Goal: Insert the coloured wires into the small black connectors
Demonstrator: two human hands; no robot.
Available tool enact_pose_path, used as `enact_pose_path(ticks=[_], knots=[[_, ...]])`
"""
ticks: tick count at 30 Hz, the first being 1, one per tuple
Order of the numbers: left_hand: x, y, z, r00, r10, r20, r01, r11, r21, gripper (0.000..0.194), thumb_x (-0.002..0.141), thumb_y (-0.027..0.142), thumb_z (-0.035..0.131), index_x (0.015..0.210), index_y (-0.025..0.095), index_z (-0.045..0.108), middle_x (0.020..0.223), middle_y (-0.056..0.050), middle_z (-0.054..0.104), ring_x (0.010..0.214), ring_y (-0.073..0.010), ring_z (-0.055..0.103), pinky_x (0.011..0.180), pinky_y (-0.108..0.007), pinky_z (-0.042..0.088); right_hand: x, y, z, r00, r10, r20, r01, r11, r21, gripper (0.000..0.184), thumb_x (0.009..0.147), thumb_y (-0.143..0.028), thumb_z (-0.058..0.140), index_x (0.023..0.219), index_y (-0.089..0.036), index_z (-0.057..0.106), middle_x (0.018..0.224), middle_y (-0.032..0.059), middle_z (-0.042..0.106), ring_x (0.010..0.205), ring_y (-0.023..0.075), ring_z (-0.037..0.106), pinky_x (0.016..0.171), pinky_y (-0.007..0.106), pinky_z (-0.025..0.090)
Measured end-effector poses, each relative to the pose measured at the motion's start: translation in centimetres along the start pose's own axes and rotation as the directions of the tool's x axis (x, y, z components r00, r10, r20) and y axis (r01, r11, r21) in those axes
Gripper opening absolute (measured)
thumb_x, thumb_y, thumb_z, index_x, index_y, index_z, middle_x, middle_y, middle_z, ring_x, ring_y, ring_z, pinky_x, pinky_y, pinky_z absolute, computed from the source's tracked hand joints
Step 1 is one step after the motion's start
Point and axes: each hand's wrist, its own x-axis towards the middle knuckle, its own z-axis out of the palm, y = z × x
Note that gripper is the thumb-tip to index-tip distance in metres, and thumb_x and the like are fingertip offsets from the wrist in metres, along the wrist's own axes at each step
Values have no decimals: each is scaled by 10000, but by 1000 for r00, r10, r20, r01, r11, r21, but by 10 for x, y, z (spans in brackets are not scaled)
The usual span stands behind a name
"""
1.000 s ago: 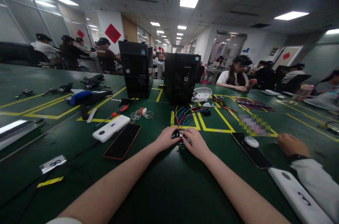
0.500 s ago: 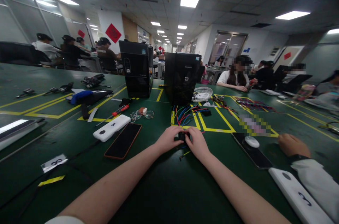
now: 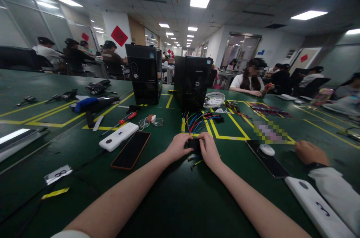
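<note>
Between my two hands, low over the green table, is a small black block-like part (image 3: 194,145); its exact kind is too small to make out. The fingers of my left hand (image 3: 180,145) close on its left side, thumb toward me. On its other side my right hand (image 3: 208,150) grips with thumb and fingertips. Short wires (image 3: 196,163), one yellow-green, stick out on the near side below the part. Just beyond my fingers lies a bundle of red, blue, green and black wires (image 3: 194,122) on the table.
Two black computer cases (image 3: 194,84) stand ahead. To my left lie a phone (image 3: 131,150), a white power bank (image 3: 119,136), a screwdriver (image 3: 128,118) and glasses (image 3: 152,121). At right are another phone (image 3: 267,161), a white power bank (image 3: 320,204) and a co-worker's hand (image 3: 311,152).
My right hand's fingers have shifted slightly away from my left, so more of the black part shows between them. The objects on the table stay where they were.
</note>
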Motion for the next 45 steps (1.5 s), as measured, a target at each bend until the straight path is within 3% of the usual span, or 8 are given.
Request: enact_pose_path(ticks=[3,5,9,16,23,26,33,45], knots=[[1,-10,1,991,-123,-53,123,992,10,370,705,300,703,1033,171,589,1046,-75,628,1006,-247,558,901,-371,422,5,-7,-12,1000,-26,-1,26,1000,12,150,864,-151,379,896,-166,525,922,85,546,914,187,512,837,346,411],[1,-14,2,982,-177,-60,178,984,11,357,709,307,692,1021,165,596,1027,-74,637,986,-248,567,879,-366,436,7,-15,-20,983,-83,162,80,997,24,158,862,-155,404,908,-174,554,918,71,569,897,175,528,820,324,422],[1,-13,2,984,-170,-50,172,985,31,332,725,312,669,1019,172,604,1023,-69,641,972,-246,571,874,-363,435,7,-30,-31,847,-165,506,192,981,-1,211,807,-109,467,911,-207,622,917,45,618,900,166,557,824,308,426],[1,-11,0,984,-176,-36,177,984,31,351,730,314,668,1045,174,601,1046,-77,637,985,-256,564,885,-376,427,1,-28,-36,765,-31,643,242,939,-243,373,626,-76,587,969,-212,637,981,74,621,935,231,562,815,342,416],[1,-10,1,983,-179,-37,180,983,35,344,733,312,663,1041,171,603,1035,-74,643,974,-254,565,880,-377,429,0,-23,-26,760,45,649,222,920,-324,150,620,-58,570,699,-185,576,786,64,599,782,206,562,679,287,418],[1,-11,2,984,-177,-34,178,983,35,355,734,308,662,1054,168,598,1053,-78,640,987,-257,561,888,-381,428,-4,-19,-21,763,53,644,207,924,-322,137,646,-67,559,725,-178,574,808,74,603,797,205,561,712,292,429],[2,-12,2,985,-172,-11,172,984,36,363,739,297,663,1078,191,592,1068,-69,635,1008,-252,556,901,-373,421,-8,-7,-6,864,-15,503,227,903,-364,181,829,-59,400,898,-153,538,916,111,602,838,200,559,764,308,415],[0,-12,1,994,-112,-7,113,993,22,376,718,355,691,1049,191,616,1076,-73,610,1021,-247,540,917,-370,414,3,-6,-15,888,19,460,137,942,-305,206,853,-74,354,934,-167,519,894,82,603,816,176,557,731,275,396]])
